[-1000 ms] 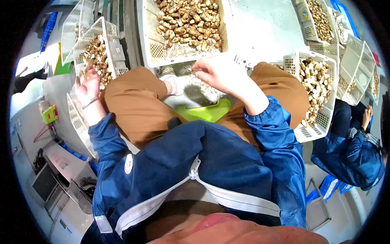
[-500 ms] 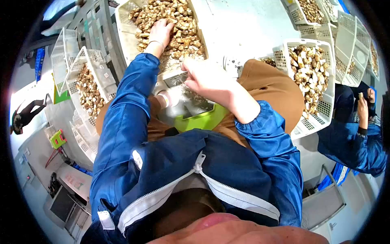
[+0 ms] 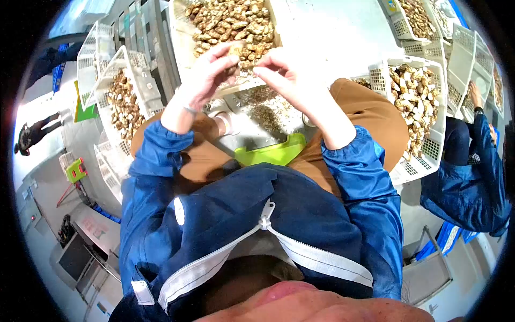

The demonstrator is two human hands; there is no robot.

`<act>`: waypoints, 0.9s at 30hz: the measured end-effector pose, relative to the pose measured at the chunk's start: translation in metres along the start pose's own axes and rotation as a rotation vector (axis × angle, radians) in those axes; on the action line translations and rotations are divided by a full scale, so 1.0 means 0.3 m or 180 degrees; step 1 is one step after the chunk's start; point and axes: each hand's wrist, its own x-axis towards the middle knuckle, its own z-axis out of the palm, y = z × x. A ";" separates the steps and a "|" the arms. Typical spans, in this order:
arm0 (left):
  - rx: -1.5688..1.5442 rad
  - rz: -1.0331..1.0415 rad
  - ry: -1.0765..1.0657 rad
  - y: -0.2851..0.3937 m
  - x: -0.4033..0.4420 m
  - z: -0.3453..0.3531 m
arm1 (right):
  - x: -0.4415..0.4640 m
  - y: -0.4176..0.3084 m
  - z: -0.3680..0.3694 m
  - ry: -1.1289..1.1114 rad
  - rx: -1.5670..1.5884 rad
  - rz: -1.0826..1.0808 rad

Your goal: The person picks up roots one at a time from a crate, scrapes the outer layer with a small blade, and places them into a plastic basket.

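Left hand [image 3: 206, 78] looks pinched on a mushroom [image 3: 236, 50] over the near end of the crate [image 3: 181, 32], right hand [image 3: 295, 86] beside it has bent fingers [image 3: 274, 79] but can't tell if they're gripping anything, so I'd go light, no squashing.

The view's top edge cuts the centre crate [image 3: 181, 33].

A small gap separates the left fingers [image 3: 221, 63] and right fingers [image 3: 274, 80], the front crate [image 3: 182, 27] showing behind; pale floor [image 3: 332, 32] opens rightward until the right crate [image 3: 377, 80], while thighs [image 3: 365, 115] and the left crate [image 3: 141, 86] hem in the lower sides
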 end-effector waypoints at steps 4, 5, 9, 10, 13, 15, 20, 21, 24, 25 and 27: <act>-0.0288 0.0054 0.0039 -0.021 -0.150 0.053 | -0.001 -0.004 0.043 0.0024 0.0589 -0.0294; -0.0201 0.0142 -0.0021 -0.024 -0.164 0.049 | -0.006 -0.014 0.048 -0.0001 0.0331 -0.0613; 0.0653 0.0599 0.0084 0.009 -0.206 0.056 | 0.001 -0.002 0.080 -0.0112 0.0394 -0.0904; 0.0680 0.0553 0.0089 0.008 -0.206 0.048 | 0.003 -0.003 0.087 -0.0167 0.0610 -0.0630; 0.0599 0.0477 -0.0006 0.006 -0.193 0.021 | 0.016 -0.034 0.080 -0.0339 0.1525 0.0175; 0.0687 0.0517 -0.0029 0.007 -0.180 0.006 | 0.029 -0.025 0.083 -0.0316 0.1630 0.0444; 0.2196 0.1391 0.0173 -0.032 -0.145 -0.016 | 0.017 0.004 0.109 -0.0234 0.0752 0.0061; 0.2155 0.1279 0.0214 -0.035 -0.148 -0.013 | 0.024 0.012 0.101 -0.0266 0.1060 0.0252; 0.1646 0.0994 0.0103 -0.026 -0.146 -0.001 | 0.027 0.052 0.097 -0.0208 0.1661 0.0650; 0.1706 0.1359 0.0045 -0.036 -0.136 -0.005 | 0.026 0.052 0.094 -0.0222 0.1676 0.0637; 0.2259 0.1642 0.0100 -0.023 -0.135 -0.005 | 0.020 0.010 0.087 -0.0326 0.1384 0.0633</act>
